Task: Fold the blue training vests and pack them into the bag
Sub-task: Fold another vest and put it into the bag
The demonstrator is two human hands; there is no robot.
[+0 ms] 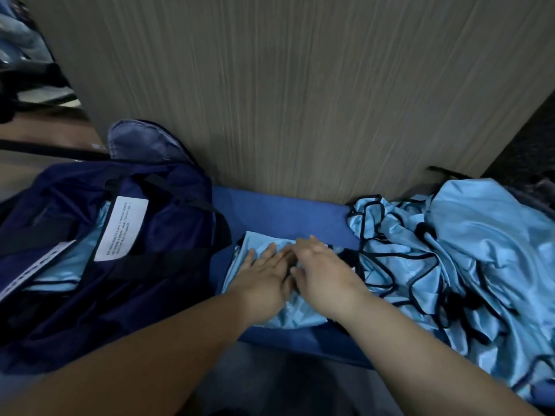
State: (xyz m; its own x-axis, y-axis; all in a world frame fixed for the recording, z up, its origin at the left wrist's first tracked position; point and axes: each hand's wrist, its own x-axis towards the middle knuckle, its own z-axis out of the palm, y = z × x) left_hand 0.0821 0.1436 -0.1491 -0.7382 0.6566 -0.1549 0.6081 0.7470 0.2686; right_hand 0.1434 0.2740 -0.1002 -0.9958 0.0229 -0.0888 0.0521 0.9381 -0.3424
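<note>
Left hand [264, 283] and right hand [326, 276], both spread flat, are pressing folded vest [300, 315]; bag [168, 235] lying at 9 o'clock, vest pile [465, 235] at 3 o'clock.

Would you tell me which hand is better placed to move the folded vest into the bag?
Likely the left hand: it rests on the folded vest, nearer the bag; the right hand is farther.

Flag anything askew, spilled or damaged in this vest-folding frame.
Nothing stands out. The left hand and right hand rest on a folded vest; unfolded vests lie heaped at right; the open navy bag at left holds light-blue vests.
</note>
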